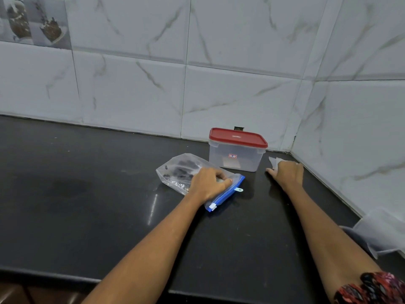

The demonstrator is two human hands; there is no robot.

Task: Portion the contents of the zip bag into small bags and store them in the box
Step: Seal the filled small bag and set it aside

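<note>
Head view: left hand [209, 183] atop zip bag [184, 172]

A home kitchen corner: a polished black stone countertop [92, 205] runs up to walls clad in glossy white marble-look tiles [230, 51], which meet at the far right. At far left, a decorative tile [32, 20] printed with food motifs breaks the plain pattern. A clear plastic storage box [235, 157] with a red snap-on lid [237, 137] stands near the far wall, and a clear zip bag [186, 170] with a blue slider strip lies on the counter just beside it, the ordinary gear of domestic food storage
</note>
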